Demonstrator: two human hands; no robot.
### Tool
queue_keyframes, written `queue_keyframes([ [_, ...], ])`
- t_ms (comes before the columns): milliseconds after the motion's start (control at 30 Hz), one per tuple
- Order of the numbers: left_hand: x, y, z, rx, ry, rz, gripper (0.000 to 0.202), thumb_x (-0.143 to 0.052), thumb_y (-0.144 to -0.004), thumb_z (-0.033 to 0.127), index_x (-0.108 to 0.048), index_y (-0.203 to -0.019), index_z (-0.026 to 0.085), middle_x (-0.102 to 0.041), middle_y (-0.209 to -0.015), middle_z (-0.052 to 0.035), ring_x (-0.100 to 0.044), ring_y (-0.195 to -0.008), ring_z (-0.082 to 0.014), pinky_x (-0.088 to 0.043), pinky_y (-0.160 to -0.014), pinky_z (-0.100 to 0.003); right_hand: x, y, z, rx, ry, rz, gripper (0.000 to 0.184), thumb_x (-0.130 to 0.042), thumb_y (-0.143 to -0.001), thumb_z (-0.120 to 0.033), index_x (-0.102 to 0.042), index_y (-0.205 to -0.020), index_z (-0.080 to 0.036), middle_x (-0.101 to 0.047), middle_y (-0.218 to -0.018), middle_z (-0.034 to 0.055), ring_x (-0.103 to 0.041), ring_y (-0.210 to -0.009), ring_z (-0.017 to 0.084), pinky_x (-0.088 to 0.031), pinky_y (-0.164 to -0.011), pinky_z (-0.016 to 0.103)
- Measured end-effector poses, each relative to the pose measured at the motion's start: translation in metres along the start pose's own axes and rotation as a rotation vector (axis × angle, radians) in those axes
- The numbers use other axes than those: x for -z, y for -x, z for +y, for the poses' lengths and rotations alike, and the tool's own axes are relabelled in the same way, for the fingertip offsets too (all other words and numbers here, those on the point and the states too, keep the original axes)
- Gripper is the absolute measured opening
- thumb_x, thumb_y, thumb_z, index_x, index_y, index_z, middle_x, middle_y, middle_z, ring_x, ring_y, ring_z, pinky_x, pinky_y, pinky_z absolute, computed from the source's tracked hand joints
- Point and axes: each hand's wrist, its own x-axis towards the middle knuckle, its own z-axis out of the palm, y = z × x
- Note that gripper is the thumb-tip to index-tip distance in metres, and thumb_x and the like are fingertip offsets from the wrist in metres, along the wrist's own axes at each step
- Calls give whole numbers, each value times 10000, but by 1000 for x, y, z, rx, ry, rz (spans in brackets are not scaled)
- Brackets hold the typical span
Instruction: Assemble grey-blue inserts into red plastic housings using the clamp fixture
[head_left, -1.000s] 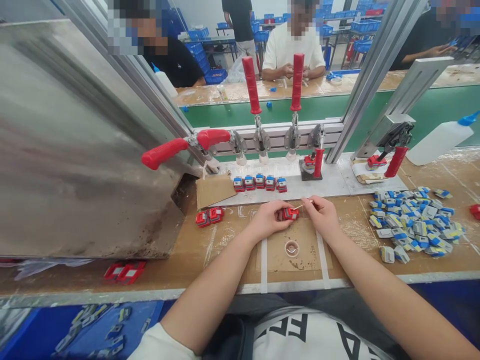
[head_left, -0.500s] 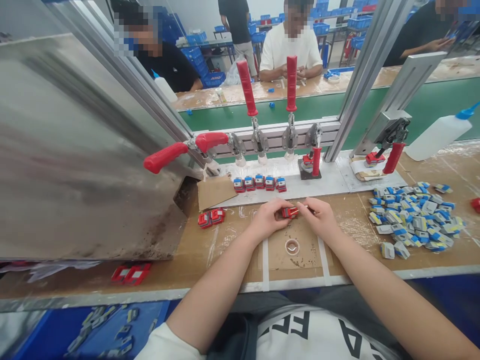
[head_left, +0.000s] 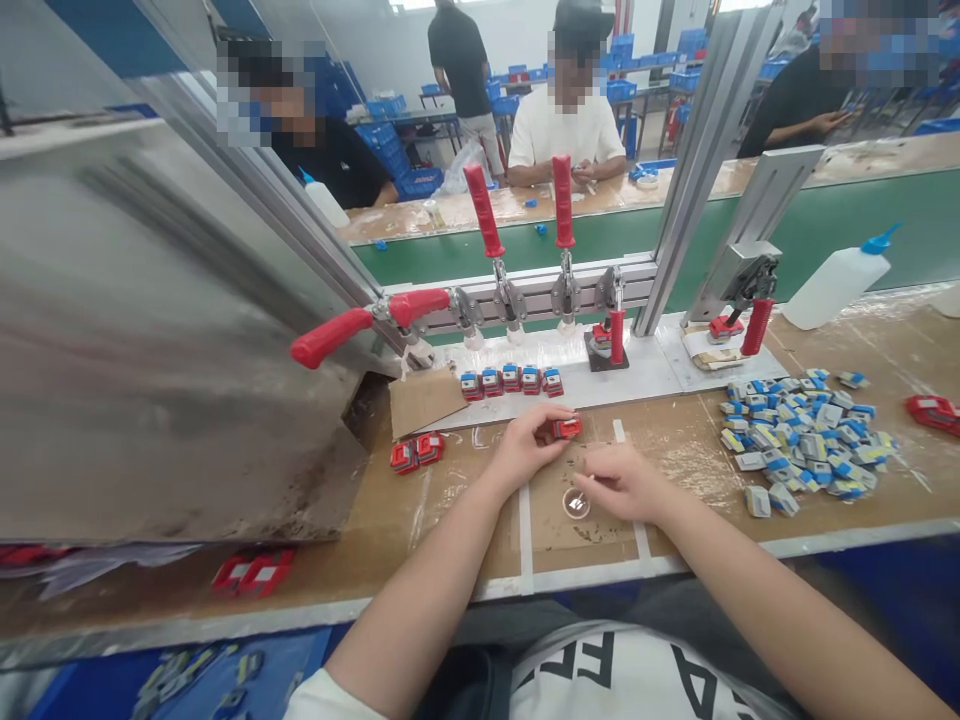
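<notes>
My left hand (head_left: 534, 440) pinches a small red plastic part (head_left: 568, 428) by its left side, just above the bench. Lower and to the right, my right hand (head_left: 621, 482) is closed on a thin stick (head_left: 589, 482), mostly hidden by the fingers. Its end is down at a small round cup (head_left: 577, 503) of shiny liquid. Beyond my hands stands a row of several red blocks with blue-and-white tops (head_left: 511, 378). Two red-and-grey parts (head_left: 417, 452) lie left of my left hand.
Toggle clamps with red handles (head_left: 562, 205) line a metal rail. On the right are a heap of grey, blue and yellow parts (head_left: 806, 440) and a white bottle (head_left: 836, 288). A metal panel (head_left: 165, 340) walls off the left. Co-workers sit across the green-sided bench (head_left: 442, 258).
My right hand has moved from the red part down to the cup with the stick. The left hand still holds the red part. The whole view has shifted slightly.
</notes>
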Motion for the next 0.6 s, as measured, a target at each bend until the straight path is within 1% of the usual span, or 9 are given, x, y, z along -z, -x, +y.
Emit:
queue_keyframes([
  [33,0,0,0,2,24,0,315,-672,-807,99,-685,-1113,176,-691,-1242,-102,-677,-1084,-201,-569,-829,-287,-1,1,0,10,23,-50,436,-525,-989,-305,-382,-589,-207,-414,-570,-36,-363,-572,122,-278,-602,279],
  [100,0,0,0,10,48,0,312,-672,-807,98,-683,-1110,172,-689,-1247,-109,-680,-1093,-205,-576,-857,-305,-2,1,0,11,53,-99,431,-526,-983,-289,-386,-584,-207,-437,-571,-31,-358,-572,123,-271,-602,285],
  [200,0,0,-1,16,43,-4,299,-682,-805,103,-689,-1097,169,-691,-1243,-113,-679,-1097,-211,-574,-853,-307,-3,0,0,-6,52,-129,424,-516,-974,-269,-372,-581,-207,-439,-573,-31,-353,-561,121,-262,-595,283],
  [267,0,0,-2,17,38,-9,284,-684,-811,112,-695,-1090,167,-693,-1241,-117,-677,-1094,-213,-572,-845,-309,-3,0,1,-14,24,-122,438,-510,-972,-276,-341,-574,-208,-414,-559,-37,-340,-549,118,-257,-590,282],
  [333,0,0,-3,11,35,-13,274,-687,-815,124,-698,-1085,167,-694,-1238,-118,-678,-1076,-212,-571,-828,-308,-4,0,1,-58,-23,-28,472,-510,-976,-320,-306,-565,-211,-359,-541,-44,-314,-534,116,-247,-576,285],
  [433,-1,0,-3,0,25,-19,267,-700,-813,137,-696,-1078,169,-698,-1222,-111,-684,-1014,-195,-560,-769,-282,-5,-4,4,-215,-81,272,514,-518,-985,-421,-284,-576,-216,-290,-555,-47,-295,-541,117,-237,-564,288],
  [500,-1,0,-3,-2,8,-32,272,-707,-813,141,-693,-1083,173,-702,-1206,-99,-684,-969,-180,-551,-743,-269,-5,-8,8,-321,-115,438,515,-523,-986,-475,-310,-597,-215,-294,-586,-43,-307,-567,120,-251,-570,284],
  [533,-2,0,-3,-5,-5,-38,278,-709,-812,140,-691,-1087,177,-704,-1198,-93,-683,-960,-176,-549,-746,-269,-5,-11,9,-358,-137,484,509,-528,-985,-493,-332,-606,-214,-308,-599,-41,-316,-581,123,-261,-576,282],
  [600,-2,0,-3,-13,-32,-46,289,-715,-805,132,-690,-1088,184,-709,-1177,-81,-679,-966,-179,-549,-770,-279,-5,-15,13,-400,-178,512,495,-539,-980,-515,-390,-621,-209,-341,-615,-37,-334,-601,126,-276,-583,277],
])
